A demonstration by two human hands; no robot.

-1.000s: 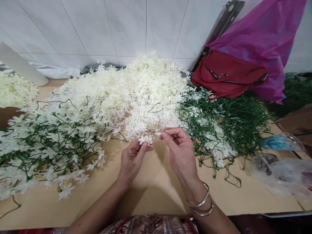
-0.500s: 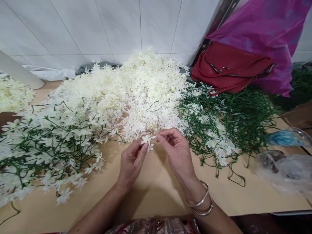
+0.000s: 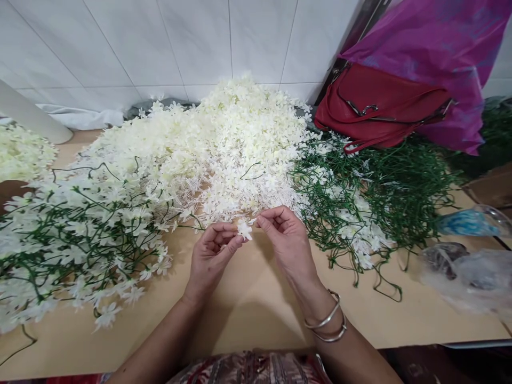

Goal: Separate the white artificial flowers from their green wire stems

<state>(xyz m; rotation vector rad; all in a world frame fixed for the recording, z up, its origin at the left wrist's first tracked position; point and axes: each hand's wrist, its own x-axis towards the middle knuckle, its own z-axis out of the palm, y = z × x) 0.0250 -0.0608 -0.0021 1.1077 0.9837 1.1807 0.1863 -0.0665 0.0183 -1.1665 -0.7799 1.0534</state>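
Head view: the left hand [image 3: 210,258] holds a small white artificial flower [image 3: 244,230] at thumb and fingertips, while the right hand [image 3: 287,245] pinches a slim white piece [image 3: 253,220] just beside it. Half a second ago the left fingers were curled tighter and one petal cluster hung lower. The flower is above the tan surface [image 3: 250,320], between its front edge and a cream-white flower heap [image 3: 248,138] along the back edge. White flowers on green stems [image 3: 92,234] fill the left side; bare green stems [image 3: 412,186] spread toward the right edge. Behind them sit a red leather handbag [image 3: 388,106] and a purple patterned plastic bag [image 3: 436,42], its markings unreadable. Near the front right corner, a translucent plastic bag [image 3: 480,277] holds something dark, too unclear to name.
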